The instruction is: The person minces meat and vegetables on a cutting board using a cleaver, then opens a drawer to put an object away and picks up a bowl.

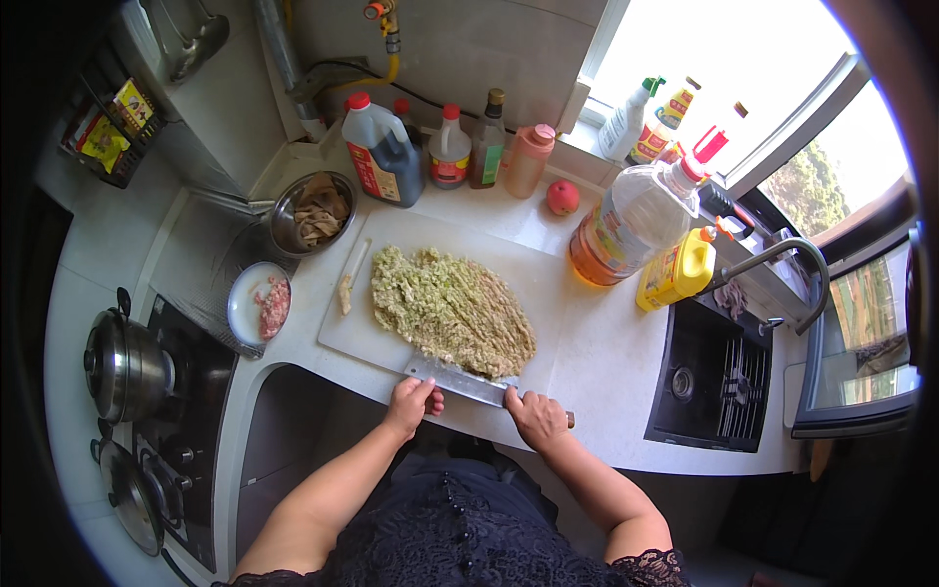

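Note:
A cleaver (466,383) lies nearly flat along the near side of a broad mound of minced green-and-pale filling (451,308). My right hand (541,420) is wrapped around its handle, whose wooden end shows past the fingers. At the blade's left end, my left hand (412,406) pinches the back edge with the thumb on top; its curled fingers are partly hidden. Under the filling is a white cutting board (356,334) on the counter. A small pale piece of food (345,295), possibly ginger, rests on the board's left side.
Left of the board stand a bowl of raw minced meat (273,308) and a metal bowl with brown pieces (323,209). Behind are sauce bottles (381,154) and a red fruit (563,197). An oil jug (623,220), yellow container (676,270) and black sink (682,352) are rightward; a pot (125,363) sits left.

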{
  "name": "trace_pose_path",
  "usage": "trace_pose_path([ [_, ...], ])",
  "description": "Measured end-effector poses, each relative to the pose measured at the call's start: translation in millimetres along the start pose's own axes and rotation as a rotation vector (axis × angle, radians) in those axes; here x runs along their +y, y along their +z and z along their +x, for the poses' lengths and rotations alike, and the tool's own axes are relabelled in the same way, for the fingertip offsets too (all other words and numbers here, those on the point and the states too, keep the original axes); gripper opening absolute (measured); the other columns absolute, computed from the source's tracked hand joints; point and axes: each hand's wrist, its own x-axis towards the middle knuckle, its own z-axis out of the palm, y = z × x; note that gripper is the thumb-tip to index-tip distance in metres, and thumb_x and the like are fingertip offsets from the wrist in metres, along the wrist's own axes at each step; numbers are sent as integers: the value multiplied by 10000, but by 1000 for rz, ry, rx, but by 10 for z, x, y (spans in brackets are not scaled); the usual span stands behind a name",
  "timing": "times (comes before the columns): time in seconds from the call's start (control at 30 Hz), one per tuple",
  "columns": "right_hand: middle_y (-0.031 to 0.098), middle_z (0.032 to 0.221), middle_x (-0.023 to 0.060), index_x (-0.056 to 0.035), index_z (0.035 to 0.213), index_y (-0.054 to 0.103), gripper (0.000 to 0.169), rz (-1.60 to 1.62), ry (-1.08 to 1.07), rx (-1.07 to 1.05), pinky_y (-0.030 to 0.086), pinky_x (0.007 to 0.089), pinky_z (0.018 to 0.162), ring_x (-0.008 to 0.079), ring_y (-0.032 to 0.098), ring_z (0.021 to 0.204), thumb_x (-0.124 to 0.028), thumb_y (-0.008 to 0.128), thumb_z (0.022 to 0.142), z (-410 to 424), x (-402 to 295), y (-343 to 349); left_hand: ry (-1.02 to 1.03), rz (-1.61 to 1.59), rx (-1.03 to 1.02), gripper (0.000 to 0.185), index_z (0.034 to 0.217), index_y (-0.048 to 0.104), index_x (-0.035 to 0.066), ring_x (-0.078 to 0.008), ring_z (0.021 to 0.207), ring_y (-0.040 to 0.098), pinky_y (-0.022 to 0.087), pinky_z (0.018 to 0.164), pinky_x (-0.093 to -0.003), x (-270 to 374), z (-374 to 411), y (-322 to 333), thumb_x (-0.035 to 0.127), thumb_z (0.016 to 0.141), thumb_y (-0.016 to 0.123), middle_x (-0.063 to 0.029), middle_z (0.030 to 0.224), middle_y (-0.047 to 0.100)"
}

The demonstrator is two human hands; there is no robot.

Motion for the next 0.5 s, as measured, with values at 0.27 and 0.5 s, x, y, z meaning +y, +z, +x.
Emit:
trace_pose_path([
  [0.27,591,703,146,-65,827,481,149,246,135,-123,492,444,530,323,619,643,-212,469,847,411,400,-262,114,94,88,282,762,538,14,-123,504,541,449,451,-251,527,282,424,263,893,519,-50,631,556],
  [0.5,613,679,134,-82,765,545,362,411,224,-187,467,439,576,351,593,647,-438,609,786,955,944,-401,117,197,116,340,764,532,35,-109,493,522,440,442,-240,995,676,732,341,909,496,-32,621,542],
])
